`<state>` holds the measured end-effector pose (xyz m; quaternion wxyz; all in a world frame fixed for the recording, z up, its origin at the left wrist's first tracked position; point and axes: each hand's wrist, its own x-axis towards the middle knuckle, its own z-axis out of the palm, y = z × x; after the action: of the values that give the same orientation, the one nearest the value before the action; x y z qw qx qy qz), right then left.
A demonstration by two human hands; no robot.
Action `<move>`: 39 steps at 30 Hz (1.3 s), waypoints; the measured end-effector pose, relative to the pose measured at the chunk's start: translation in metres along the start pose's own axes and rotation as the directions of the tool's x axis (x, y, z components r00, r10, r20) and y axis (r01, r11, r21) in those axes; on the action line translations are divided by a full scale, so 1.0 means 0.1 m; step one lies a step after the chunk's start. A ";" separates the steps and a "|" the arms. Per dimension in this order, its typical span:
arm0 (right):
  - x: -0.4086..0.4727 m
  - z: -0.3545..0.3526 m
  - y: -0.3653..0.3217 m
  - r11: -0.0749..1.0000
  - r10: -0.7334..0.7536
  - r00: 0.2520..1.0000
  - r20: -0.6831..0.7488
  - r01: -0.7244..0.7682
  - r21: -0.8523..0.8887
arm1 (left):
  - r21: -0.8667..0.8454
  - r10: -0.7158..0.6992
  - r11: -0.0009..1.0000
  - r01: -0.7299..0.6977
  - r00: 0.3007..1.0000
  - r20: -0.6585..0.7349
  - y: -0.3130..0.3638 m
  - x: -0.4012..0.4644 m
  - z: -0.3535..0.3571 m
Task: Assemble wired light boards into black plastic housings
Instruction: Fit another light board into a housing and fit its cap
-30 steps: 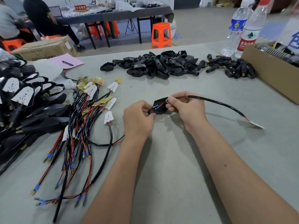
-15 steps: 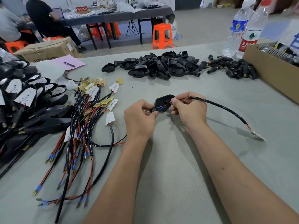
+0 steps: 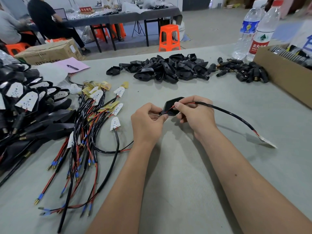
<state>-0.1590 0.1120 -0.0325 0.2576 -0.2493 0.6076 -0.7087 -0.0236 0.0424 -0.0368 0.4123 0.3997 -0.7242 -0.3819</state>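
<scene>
Black plastic pointed housing [image 3: 172, 105] held above the grey table, open side toward the camera, red wire entering its narrow end. Its black sheathed cable [image 3: 226, 112] arcs right to a white light board [image 3: 268, 143] lying flat on the table. Loose pile of empty black housings [image 3: 162, 70] at the far side; bundle of wired white and yellow boards [image 3: 101, 102] to the left.

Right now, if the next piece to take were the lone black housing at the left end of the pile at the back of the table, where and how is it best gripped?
Probably across its two long sides, with a hand coming from the near left. That housing lies apart from the pile, on the table, so its left and near sides look free; its right end points toward the heap.
</scene>
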 end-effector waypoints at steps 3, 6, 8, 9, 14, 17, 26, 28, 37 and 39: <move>0.01 0.02 0.02 0.999 0.002 1.000 -0.011 -0.002 -0.049 | -0.059 -0.036 0.998 0.036 0.999 0.003 -0.01 0.01 0.01; 0.02 0.02 0.03 0.996 -0.006 1.000 -0.001 0.006 -0.084 | -0.320 -0.150 0.935 0.151 0.988 0.026 -0.02 0.02 0.00; 0.02 0.01 0.03 0.995 -0.016 0.999 0.036 0.019 -0.098 | -0.447 -0.203 0.870 0.208 0.977 0.059 -0.02 0.03 -0.01; 0.02 0.01 0.03 0.994 -0.024 0.998 0.060 0.030 -0.106 | -0.470 -0.213 0.855 0.220 0.975 0.070 -0.02 0.03 -0.01; 0.03 -0.02 0.04 0.989 -0.043 0.990 0.132 0.061 -0.137 | -0.559 -0.241 0.793 0.242 0.967 0.078 0.01 0.00 -0.03; 0.03 -0.01 0.03 0.996 -0.021 0.994 0.108 0.030 -0.085 | -0.632 -0.287 0.735 0.246 0.957 0.039 0.03 0.01 -0.04; -0.01 0.09 -0.06 0.967 0.058 0.998 0.021 -0.061 0.248 | -0.834 -0.377 0.480 0.270 0.922 0.082 0.14 0.02 0.00; -0.03 0.08 -0.10 0.822 0.185 0.980 0.075 -0.196 0.535 | -0.846 -0.387 0.463 0.265 0.919 0.076 0.15 0.02 0.00; -0.02 0.03 -0.14 0.814 0.261 0.961 -0.087 -0.171 0.555 | -0.849 -0.352 0.382 0.366 0.907 0.233 0.16 0.05 -0.11; -0.03 0.02 -0.15 0.824 0.246 0.969 -0.029 -0.194 0.533 | -0.853 -0.343 0.329 0.406 0.893 0.293 0.17 0.06 -0.10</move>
<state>-0.1568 0.1147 -0.0175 0.3662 -0.0629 0.4269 -0.8244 -0.0207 0.0417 -0.0158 0.4391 0.2613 -0.3072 -0.8028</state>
